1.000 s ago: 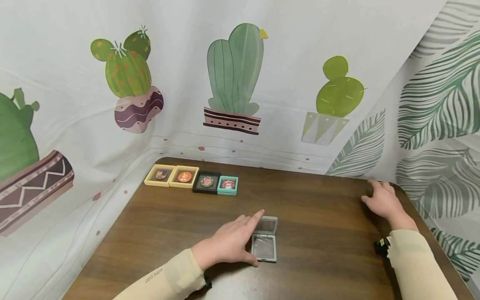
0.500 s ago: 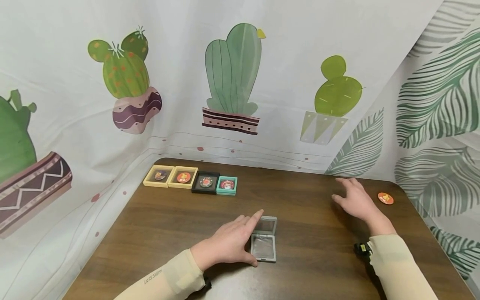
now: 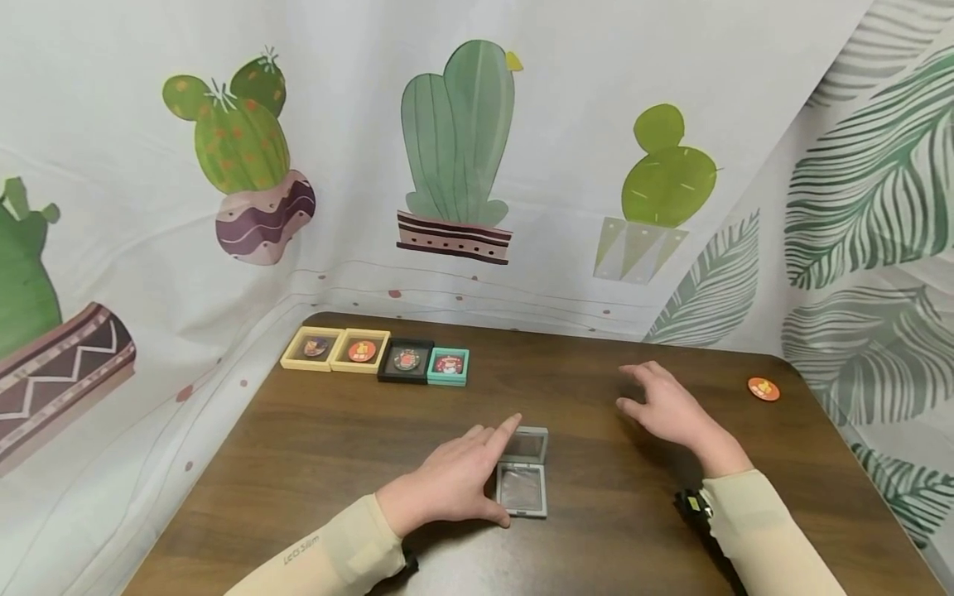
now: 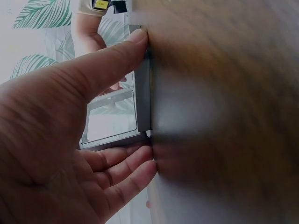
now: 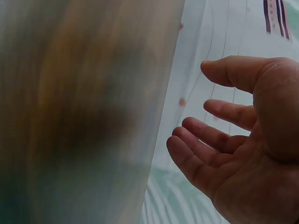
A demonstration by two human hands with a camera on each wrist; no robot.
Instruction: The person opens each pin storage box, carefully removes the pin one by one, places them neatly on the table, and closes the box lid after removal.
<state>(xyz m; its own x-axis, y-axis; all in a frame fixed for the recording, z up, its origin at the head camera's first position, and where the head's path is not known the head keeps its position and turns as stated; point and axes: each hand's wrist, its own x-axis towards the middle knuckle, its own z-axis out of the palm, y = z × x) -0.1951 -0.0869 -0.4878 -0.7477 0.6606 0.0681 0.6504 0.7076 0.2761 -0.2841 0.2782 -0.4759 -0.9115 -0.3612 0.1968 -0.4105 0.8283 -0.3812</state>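
Note:
A small grey display case (image 3: 522,490) with clear film windows lies on the table, its lid (image 3: 526,445) swung up at the far side. My left hand (image 3: 450,480) holds the case from the left: the thumb (image 4: 126,49) is at its near corner and the fingers (image 4: 126,175) are by the hinge and lid. To the right, my right hand (image 3: 667,406) is over the table with its fingers apart and nothing in them. A round orange badge (image 3: 763,389) with a yellow figure lies near the table's far right corner.
At the back left stands a row of cases with round badges: two yellow cases (image 3: 332,365), a black case (image 3: 405,377) and a turquoise case (image 3: 448,380). Behind the brown wooden table (image 3: 596,530) hangs a white cactus-print cloth (image 3: 566,149).
My right hand has moved left from the far right corner, uncovering the orange badge there. The left hand and the grey case have stayed in place.

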